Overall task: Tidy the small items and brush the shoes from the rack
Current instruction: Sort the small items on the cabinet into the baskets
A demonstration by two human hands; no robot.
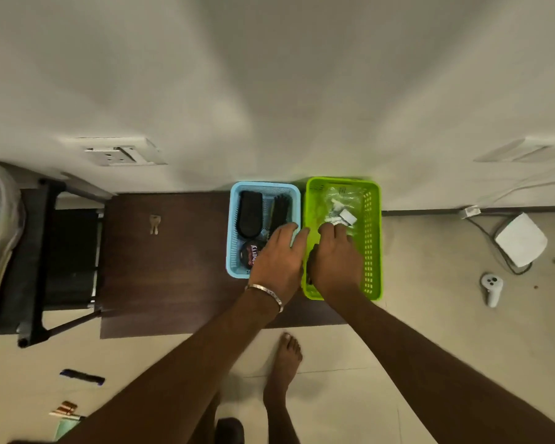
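Where the dark wooden surface (167,267) meets the wall, two plastic baskets stand side by side, touching or nearly so. The blue basket (233,225) holds a black shoe brush (250,216) lying lengthwise, a second dark brush (281,211) beside it, and a round polish tin (250,254) at the near end. The tin is partly covered by the left hand (277,264), so only part of its label shows. That hand lies over the near right corner of the blue basket with fingers extended and relaxed; whether it touches the rim or the contents cannot be determined. A metal bangle (266,294) sits on the wrist.

The right hand (335,264) reaches into the green basket (370,238), fingers pointing toward small white items (342,216) and a clear plastic bag (343,195). The fingertips are hidden against these items, so whether they pinch anything cannot be told. The items themselves are too blurred to identify.

A pair of keys (154,224) lies on the wooden surface, well apart from the baskets. A white controller (491,288) rests on the floor to the right.
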